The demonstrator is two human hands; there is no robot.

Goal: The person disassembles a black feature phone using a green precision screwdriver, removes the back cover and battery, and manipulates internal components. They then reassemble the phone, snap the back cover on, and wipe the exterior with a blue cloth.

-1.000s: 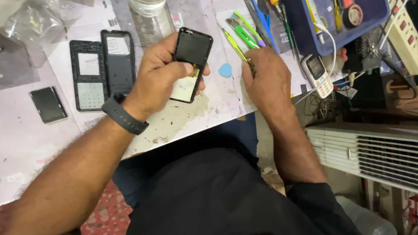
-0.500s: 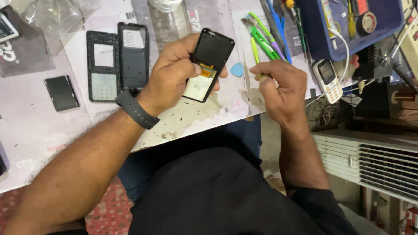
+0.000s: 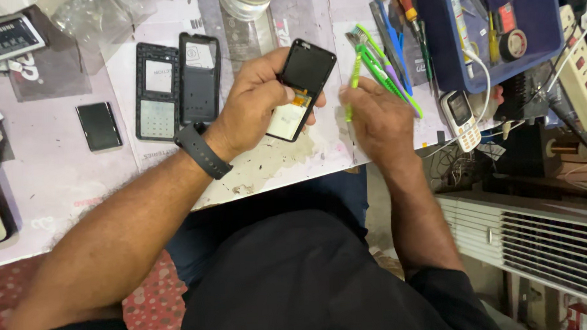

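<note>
White and stained, the desk (image 3: 66, 186) carries the parts and tools. A blue tray (image 3: 445, 49) sits at its far right corner, holding small tools and a roll of tape. Two black phone shells (image 3: 177, 88) lie side by side left of the hands, with a small dark screen (image 3: 99, 125) farther left. The left hand (image 3: 255, 101), a dark band on its wrist, holds up a black phone panel (image 3: 300, 86): its fingers (image 3: 284, 94) wrap the panel's left edge and the thumb presses near the orange flex strip, so the panel stands tilted above the desk. The right hand (image 3: 380, 120) lies just right of the panel, fingers closed on a green tool (image 3: 353, 75) that points away from the body. A white keypad phone (image 3: 460, 119) lies beside that hand.
</note>
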